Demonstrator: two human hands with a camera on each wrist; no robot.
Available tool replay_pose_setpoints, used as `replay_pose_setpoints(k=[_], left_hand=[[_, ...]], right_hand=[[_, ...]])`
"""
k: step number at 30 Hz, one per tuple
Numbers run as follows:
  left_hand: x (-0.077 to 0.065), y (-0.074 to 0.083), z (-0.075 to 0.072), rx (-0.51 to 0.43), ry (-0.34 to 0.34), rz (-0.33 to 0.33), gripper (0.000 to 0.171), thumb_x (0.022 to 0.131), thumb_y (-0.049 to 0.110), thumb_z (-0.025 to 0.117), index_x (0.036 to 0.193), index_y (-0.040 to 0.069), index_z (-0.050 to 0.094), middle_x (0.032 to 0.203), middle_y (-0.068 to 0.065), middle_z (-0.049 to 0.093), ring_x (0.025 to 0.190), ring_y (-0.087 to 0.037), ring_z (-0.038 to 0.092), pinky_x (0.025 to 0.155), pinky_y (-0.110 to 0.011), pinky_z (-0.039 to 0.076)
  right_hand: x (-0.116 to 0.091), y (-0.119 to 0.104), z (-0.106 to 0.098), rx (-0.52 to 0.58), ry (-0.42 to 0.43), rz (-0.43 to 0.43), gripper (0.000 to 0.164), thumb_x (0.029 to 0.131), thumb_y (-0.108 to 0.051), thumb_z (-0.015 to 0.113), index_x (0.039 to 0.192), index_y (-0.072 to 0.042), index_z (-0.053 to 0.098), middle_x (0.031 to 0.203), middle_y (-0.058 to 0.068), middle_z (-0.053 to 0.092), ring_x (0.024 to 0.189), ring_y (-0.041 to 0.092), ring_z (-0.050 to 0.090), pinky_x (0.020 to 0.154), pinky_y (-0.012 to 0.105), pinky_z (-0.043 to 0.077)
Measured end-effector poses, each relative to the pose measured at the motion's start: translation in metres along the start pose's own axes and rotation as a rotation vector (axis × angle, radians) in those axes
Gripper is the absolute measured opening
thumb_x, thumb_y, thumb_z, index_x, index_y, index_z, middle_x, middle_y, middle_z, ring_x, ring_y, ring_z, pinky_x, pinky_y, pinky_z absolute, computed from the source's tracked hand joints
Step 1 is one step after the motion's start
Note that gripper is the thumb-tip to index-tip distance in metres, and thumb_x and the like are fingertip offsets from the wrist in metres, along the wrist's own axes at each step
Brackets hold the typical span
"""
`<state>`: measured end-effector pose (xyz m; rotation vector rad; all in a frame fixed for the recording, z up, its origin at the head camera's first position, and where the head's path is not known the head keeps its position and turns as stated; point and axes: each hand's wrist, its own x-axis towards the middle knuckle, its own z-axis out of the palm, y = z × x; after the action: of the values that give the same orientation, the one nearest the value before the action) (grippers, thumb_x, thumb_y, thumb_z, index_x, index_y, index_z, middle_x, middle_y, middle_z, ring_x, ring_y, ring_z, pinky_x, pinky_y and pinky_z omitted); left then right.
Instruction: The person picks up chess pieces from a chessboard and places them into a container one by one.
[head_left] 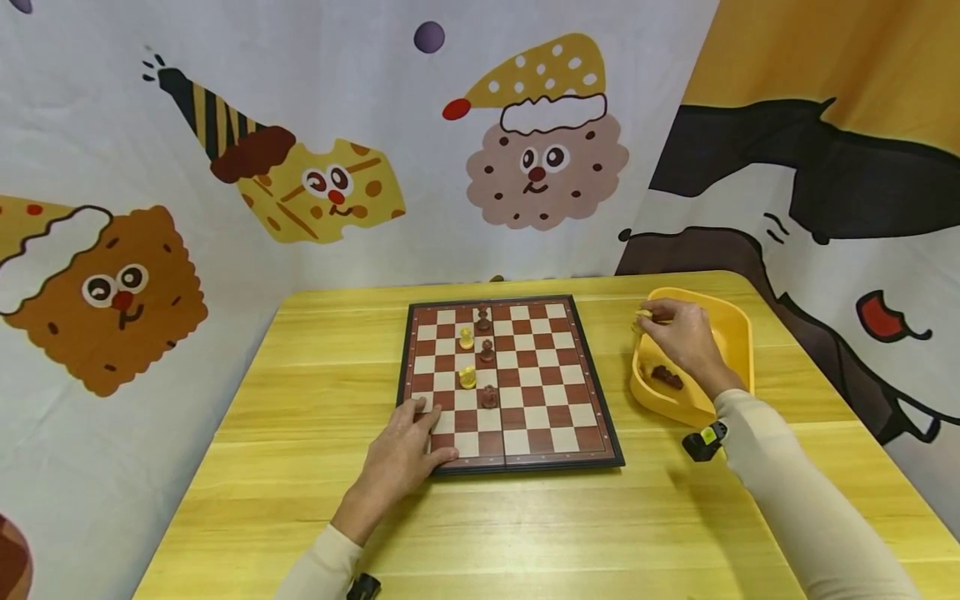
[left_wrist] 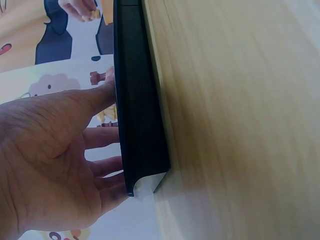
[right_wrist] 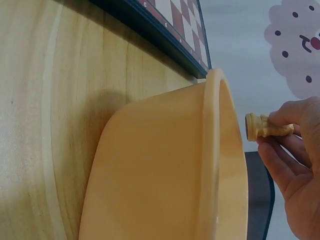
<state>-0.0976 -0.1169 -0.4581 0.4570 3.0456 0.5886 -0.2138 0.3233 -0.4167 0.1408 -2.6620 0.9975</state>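
Observation:
My right hand (head_left: 686, 337) pinches a yellow chess piece (right_wrist: 267, 127) between thumb and fingers, above the left rim of a yellow plastic basin (head_left: 741, 346). In the right wrist view the piece lies sideways, its round base facing away from the palm. My left hand (head_left: 401, 454) rests, fingers spread, on the front left corner of a red-and-white chessboard (head_left: 551, 392). Two yellow pieces stand on the board, one a chess piece (head_left: 467, 338) toward the back, the other a knight-like piece (head_left: 467, 378) nearer me. Beside them are three dark red pieces, the nearest a dark red piece (head_left: 489, 397).
Inside the basin lie dark red pieces (head_left: 666, 377), partly hidden by my right arm. The basin stands right of the board on a wooden table (head_left: 315, 375). A cartoon-printed curtain (head_left: 435, 183) hangs behind the table's far edge.

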Motion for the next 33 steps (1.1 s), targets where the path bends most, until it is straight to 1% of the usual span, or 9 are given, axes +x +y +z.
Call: replay_pose_setpoints(k=[3, 5, 7, 10, 11, 14, 20, 26, 33], left_hand=[[0.0, 0.001, 0.001, 0.0, 0.0, 0.005, 0.073, 0.087, 0.044, 0.079, 0.141, 0.0, 0.059, 0.146, -0.022, 0.046, 0.134, -0.038, 0.044, 0.095, -0.055, 0.051], [0.0, 0.001, 0.001, 0.007, -0.004, 0.008, 0.073, 0.088, 0.044, 0.079, 0.142, -0.001, 0.059, 0.147, -0.023, 0.045, 0.135, -0.038, 0.043, 0.096, -0.054, 0.051], [0.0, 0.0, 0.001, 0.018, -0.007, 0.013, 0.073, 0.088, 0.045, 0.078, 0.142, -0.001, 0.058, 0.147, -0.023, 0.045, 0.136, -0.038, 0.043, 0.097, -0.053, 0.05], [0.0, 0.0, 0.001, 0.028, -0.005, 0.02, 0.073, 0.089, 0.045, 0.078, 0.142, -0.001, 0.058, 0.147, -0.024, 0.045, 0.136, -0.039, 0.043, 0.097, -0.053, 0.05], [0.0, 0.0, 0.001, 0.03, -0.003, 0.022, 0.073, 0.089, 0.045, 0.078, 0.142, -0.001, 0.058, 0.147, -0.024, 0.045, 0.136, -0.039, 0.043, 0.097, -0.053, 0.051], [0.0, 0.0, 0.0, 0.028, 0.006, 0.023, 0.073, 0.088, 0.044, 0.078, 0.141, -0.002, 0.058, 0.147, -0.024, 0.045, 0.135, -0.039, 0.043, 0.096, -0.053, 0.051], [0.0, 0.0, 0.001, 0.03, 0.003, 0.022, 0.072, 0.089, 0.044, 0.078, 0.141, -0.001, 0.058, 0.146, -0.024, 0.046, 0.135, -0.039, 0.044, 0.098, -0.052, 0.05], [0.0, 0.0, 0.0, 0.022, 0.006, 0.023, 0.072, 0.088, 0.043, 0.079, 0.141, -0.002, 0.059, 0.146, -0.024, 0.046, 0.134, -0.039, 0.044, 0.097, -0.053, 0.05], [0.001, 0.001, 0.001, 0.019, 0.01, 0.027, 0.072, 0.088, 0.043, 0.079, 0.141, -0.002, 0.058, 0.146, -0.024, 0.046, 0.135, -0.039, 0.044, 0.095, -0.054, 0.051]], right_hand=[[-0.003, 0.001, -0.006, 0.025, 0.0, 0.027, 0.031, 0.099, -0.017, 0.068, 0.121, 0.003, 0.07, 0.108, 0.026, 0.07, 0.076, 0.035, 0.07, 0.05, 0.018, 0.049], [-0.005, 0.001, -0.013, 0.027, 0.006, 0.039, 0.032, 0.1, -0.02, 0.067, 0.122, 0.003, 0.07, 0.109, 0.026, 0.069, 0.075, 0.032, 0.07, 0.05, 0.019, 0.05], [-0.007, 0.003, -0.021, 0.025, 0.016, 0.054, 0.033, 0.1, -0.022, 0.067, 0.122, 0.003, 0.07, 0.11, 0.026, 0.069, 0.077, 0.032, 0.07, 0.052, 0.017, 0.05], [-0.011, 0.007, -0.03, -0.017, 0.04, 0.056, 0.034, 0.099, -0.021, 0.067, 0.122, 0.003, 0.07, 0.109, 0.025, 0.07, 0.095, 0.035, 0.069, 0.064, 0.008, 0.044], [-0.012, 0.01, -0.032, -0.025, 0.045, 0.06, 0.033, 0.099, -0.021, 0.067, 0.122, 0.004, 0.07, 0.109, 0.025, 0.07, 0.096, 0.038, 0.069, 0.064, 0.008, 0.044], [-0.017, 0.017, -0.038, -0.05, 0.057, 0.06, 0.032, 0.099, -0.018, 0.068, 0.121, 0.005, 0.071, 0.107, 0.026, 0.071, 0.097, 0.041, 0.069, 0.067, 0.007, 0.042], [-0.024, 0.028, -0.041, -0.059, 0.067, 0.082, 0.033, 0.098, -0.018, 0.068, 0.119, 0.006, 0.07, 0.108, 0.027, 0.07, 0.099, 0.041, 0.067, 0.067, 0.006, 0.041], [-0.026, 0.033, -0.041, -0.062, 0.066, 0.099, 0.033, 0.098, -0.02, 0.068, 0.12, 0.006, 0.07, 0.108, 0.027, 0.07, 0.098, 0.04, 0.067, 0.066, 0.007, 0.04], [-0.027, 0.037, -0.041, -0.052, 0.056, 0.097, 0.033, 0.098, -0.02, 0.068, 0.119, 0.006, 0.07, 0.11, 0.028, 0.069, 0.102, 0.043, 0.067, 0.067, 0.008, 0.041]])
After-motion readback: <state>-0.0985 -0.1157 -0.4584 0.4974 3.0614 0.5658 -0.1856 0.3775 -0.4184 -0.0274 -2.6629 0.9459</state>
